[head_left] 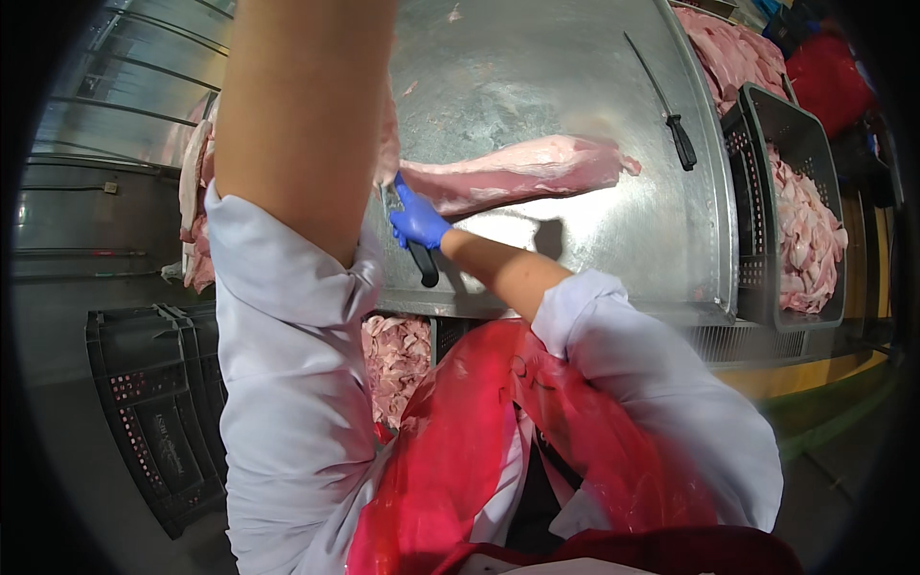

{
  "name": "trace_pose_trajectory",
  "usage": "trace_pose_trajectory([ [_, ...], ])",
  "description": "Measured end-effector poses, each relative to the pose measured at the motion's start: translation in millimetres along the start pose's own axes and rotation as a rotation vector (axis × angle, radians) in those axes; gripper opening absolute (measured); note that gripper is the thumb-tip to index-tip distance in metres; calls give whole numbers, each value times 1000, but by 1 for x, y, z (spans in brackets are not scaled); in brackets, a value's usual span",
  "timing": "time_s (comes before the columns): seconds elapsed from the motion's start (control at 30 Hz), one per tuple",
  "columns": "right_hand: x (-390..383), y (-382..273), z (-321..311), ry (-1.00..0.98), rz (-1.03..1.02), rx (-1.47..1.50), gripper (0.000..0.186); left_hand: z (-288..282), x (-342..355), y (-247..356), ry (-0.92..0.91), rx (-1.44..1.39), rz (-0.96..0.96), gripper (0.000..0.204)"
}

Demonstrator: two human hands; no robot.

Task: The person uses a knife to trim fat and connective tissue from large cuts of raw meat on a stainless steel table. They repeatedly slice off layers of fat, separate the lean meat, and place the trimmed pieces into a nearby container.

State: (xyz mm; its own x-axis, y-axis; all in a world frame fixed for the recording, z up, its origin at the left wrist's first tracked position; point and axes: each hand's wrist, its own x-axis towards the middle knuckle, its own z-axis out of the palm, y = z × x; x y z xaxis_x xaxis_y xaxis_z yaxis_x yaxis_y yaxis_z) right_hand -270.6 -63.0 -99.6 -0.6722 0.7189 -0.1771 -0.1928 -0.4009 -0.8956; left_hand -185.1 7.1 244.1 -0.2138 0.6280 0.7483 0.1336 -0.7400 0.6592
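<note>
My left arm reaches forward out of the top edge of the picture, so that hand is out of view. My right hand (420,218), in a blue glove, grips a knife (425,264) whose black handle points toward me; part of the blade shows beside the fingers. Just beyond this hand a long pale pink piece of meat (532,174) lies across the steel table (508,67). More meat (388,144) is partly hidden behind my left arm. A sharpening steel (679,134) with a black handle lies at the table's right side.
Grey perforated crates (743,220) of pale meat stand at the right, one red object (824,81) behind them. More trimmings (393,355) sit in a container below the table's near edge. Meat (196,244) lies at the left, above black crates (153,402).
</note>
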Motion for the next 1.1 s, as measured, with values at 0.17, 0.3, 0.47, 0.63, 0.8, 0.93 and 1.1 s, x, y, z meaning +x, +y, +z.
trace_pose_trajectory([
  [0.17, -87, 13, 0, -144, -22, 9, 90, -30, 32, 12, -6, 118, -10, 15],
  [0.3, -93, -44, 5, -345, 49, -232, 86, -51, 68, 28, 0, 192, -4, 15],
  [0.47, -141, -39, -54, -390, -68, -455, 84, -82, 93, 58, -11, 177, 64, 16],
  [0.63, -257, -51, -186, -244, 268, -506, 90, -152, 31, 78, 36, 8, -11, 18],
  [0.8, -389, -55, -283, -163, 456, -432, 92, -244, -198, -35, 215, 75, -769, 10],
  [0.93, -415, -68, -285, -16, 474, -308, 89, -352, -438, -110, -391, 971, -927, 31],
  [1.1, -355, -62, -259, 53, 216, -610, 84, -283, -427, -130, -596, 1248, -570, 46],
])
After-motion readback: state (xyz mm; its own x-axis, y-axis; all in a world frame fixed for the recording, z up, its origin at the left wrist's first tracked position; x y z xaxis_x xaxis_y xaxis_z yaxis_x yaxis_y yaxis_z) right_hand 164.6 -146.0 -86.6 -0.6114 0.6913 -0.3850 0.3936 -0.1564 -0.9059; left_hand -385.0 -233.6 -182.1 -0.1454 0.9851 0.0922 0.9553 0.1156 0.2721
